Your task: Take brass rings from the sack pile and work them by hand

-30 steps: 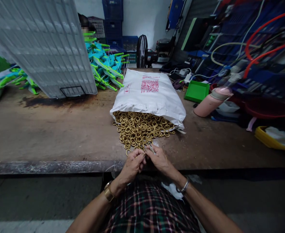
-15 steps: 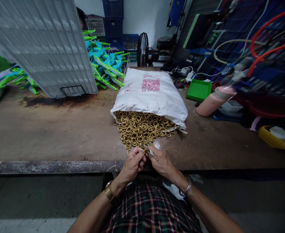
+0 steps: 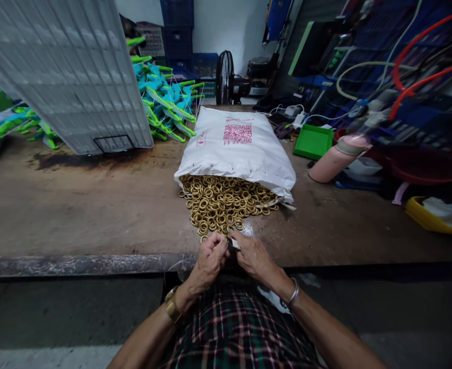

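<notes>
A white sack (image 3: 237,151) with red print lies on the brown table (image 3: 76,205), and a heap of brass rings (image 3: 222,205) spills from its open mouth toward me. Just in front of the heap, at the table's near edge, my left hand (image 3: 208,261) and my right hand (image 3: 252,253) meet fingertip to fingertip. My right hand pinches a small metal piece (image 3: 234,244). My left hand's fingers are closed against it; what they hold is hidden. A gold watch is on my left wrist, a silver bangle on my right.
A large white grid panel (image 3: 68,72) leans at the back left. Behind it lies a pile of teal and green plastic parts (image 3: 164,105). A black fan (image 3: 224,77), a green tray (image 3: 312,141), a pink bottle (image 3: 335,160) and a yellow tub (image 3: 433,218) stand to the right.
My two hands have drawn slightly closer to me and closer together; the metal piece in my right hand has tilted lower. The rings and the sack have not moved.
</notes>
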